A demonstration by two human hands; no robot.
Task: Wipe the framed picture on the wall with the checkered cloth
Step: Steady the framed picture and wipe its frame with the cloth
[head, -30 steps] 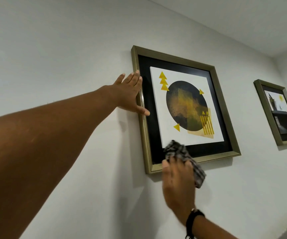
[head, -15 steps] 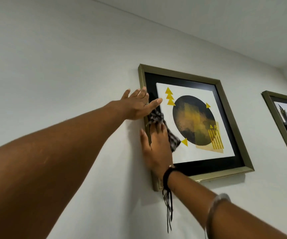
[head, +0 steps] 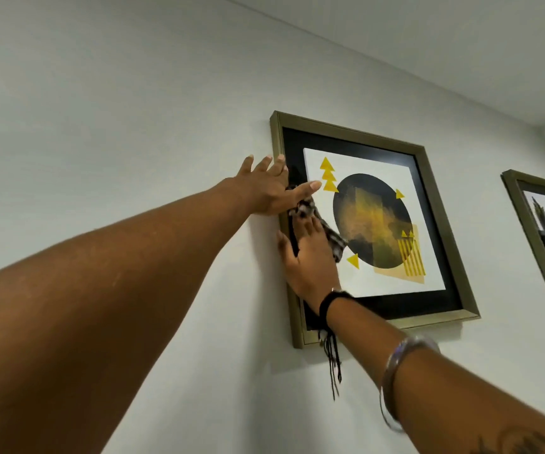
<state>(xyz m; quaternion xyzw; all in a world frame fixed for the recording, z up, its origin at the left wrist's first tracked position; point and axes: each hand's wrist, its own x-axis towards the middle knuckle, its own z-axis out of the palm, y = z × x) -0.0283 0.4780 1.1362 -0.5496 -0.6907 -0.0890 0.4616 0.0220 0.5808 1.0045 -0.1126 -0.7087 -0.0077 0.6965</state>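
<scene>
Two hands meet at the gold-framed picture (head: 392, 149): left hand (head: 266, 188) spread flat, right hand (head: 310, 260) below pressing the crumpled checkered cloth (head: 331, 239).

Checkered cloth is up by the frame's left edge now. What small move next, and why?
Probably sweep the right hand and the checkered cloth rightward across the glass. The cloth sits bunched at the left side of the framed picture, just under the left hand, which braces the frame's left edge, and the dark circle and the right side lie uncovered.
</scene>
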